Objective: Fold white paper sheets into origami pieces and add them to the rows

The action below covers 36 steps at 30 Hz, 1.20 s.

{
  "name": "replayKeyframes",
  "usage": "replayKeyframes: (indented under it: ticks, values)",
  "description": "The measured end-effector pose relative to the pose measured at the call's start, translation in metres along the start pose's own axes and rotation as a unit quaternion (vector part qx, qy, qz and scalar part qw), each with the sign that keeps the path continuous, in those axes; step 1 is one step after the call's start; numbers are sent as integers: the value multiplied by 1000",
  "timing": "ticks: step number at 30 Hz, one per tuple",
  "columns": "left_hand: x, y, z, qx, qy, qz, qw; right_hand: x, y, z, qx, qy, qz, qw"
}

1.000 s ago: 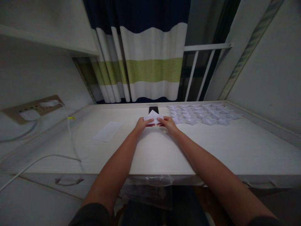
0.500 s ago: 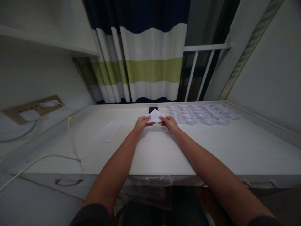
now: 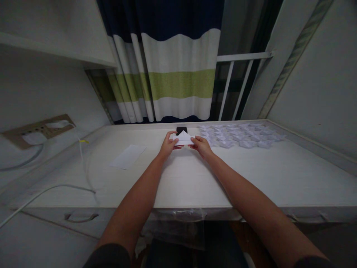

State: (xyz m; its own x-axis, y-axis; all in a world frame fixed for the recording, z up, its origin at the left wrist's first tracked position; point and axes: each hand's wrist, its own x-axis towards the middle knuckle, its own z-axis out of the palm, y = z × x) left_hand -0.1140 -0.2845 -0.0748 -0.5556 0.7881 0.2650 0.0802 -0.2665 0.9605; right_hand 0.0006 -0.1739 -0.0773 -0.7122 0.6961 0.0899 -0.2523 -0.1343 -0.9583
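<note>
A small folded white paper (image 3: pixel 183 138) with a pointed top is held just above the desk, between both hands. My left hand (image 3: pixel 167 144) pinches its left end, thumb in front, with the index finger raised along the upper left edge. At the opposite end my right hand (image 3: pixel 202 146) grips the paper between thumb and fingers. Some fingertips are hidden behind and under the paper. Directly beyond it lies a dark flat object (image 3: pixel 182 130), perhaps a phone, partly covered from view.
Rows of folded white paper pieces (image 3: pixel 245 136) spread over the back right of the white desk (image 3: pixel 192 182). Flat white sheets (image 3: pixel 128 156) lie at left. A white cable (image 3: pixel 61 185) crosses the left side. Clear plastic (image 3: pixel 186 215) hangs at the front edge.
My left index finger has lifted to the paper's upper left edge. The paper has shifted very slightly; the right hand keeps nearly the same place.
</note>
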Motion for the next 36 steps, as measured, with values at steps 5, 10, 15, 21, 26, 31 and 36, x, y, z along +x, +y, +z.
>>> replayKeyframes:
  ticks: [5,10,15,21,26,31,36]
  values:
    - [1,-1,-1,-3,-13,-3,1000,-4,-3,1,-18,2,-18,1000]
    - [4,-2,-3,-19,-28,-40,999,-2,-1,0,-23,-26,-32,999]
    - [2,0,-2,-29,-36,-52,998,-1,0,-1,-15,-35,-22,999]
    - [2,-1,-4,-14,-24,-48,998,0,-1,-3,-30,-48,-26,998]
    - [3,-1,-5,-11,-5,-56,998,0,-4,-4,-29,-50,-16,998]
    - [3,-2,-7,-4,-13,-51,999,-1,-6,-5,-30,-51,-10,998]
    - [3,-3,-7,13,-31,-52,998,1,-4,-8,-32,-61,-3,998]
